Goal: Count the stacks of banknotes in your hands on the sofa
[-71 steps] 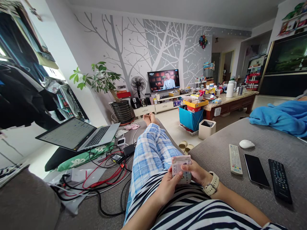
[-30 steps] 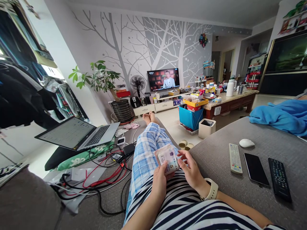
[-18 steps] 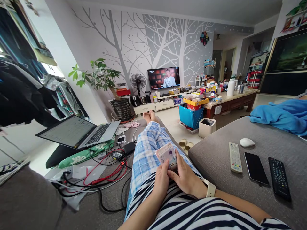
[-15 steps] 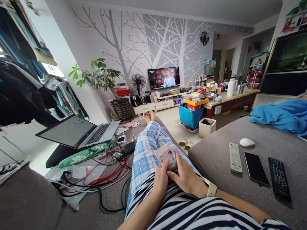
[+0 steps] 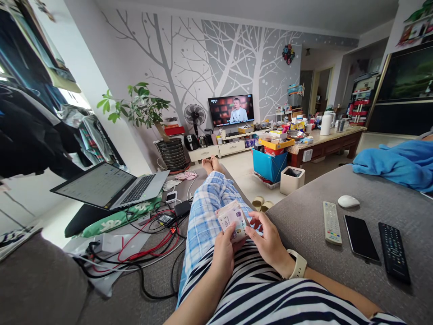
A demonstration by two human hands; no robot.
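Gripping money [image 5: 237,217] between left fingers [image 5: 229,231], beside right fingers [image 5: 255,235]; just pulled those apart, so likely holding with left only.

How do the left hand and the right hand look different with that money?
The left hand grips the banknotes, thumb on top; the right hand is loosely curled at their edge, and I can't tell whether it touches them. The right hand has a pale watch at its wrist; the left hand shows none. Both hands are bare and sit in front of the striped shirt.
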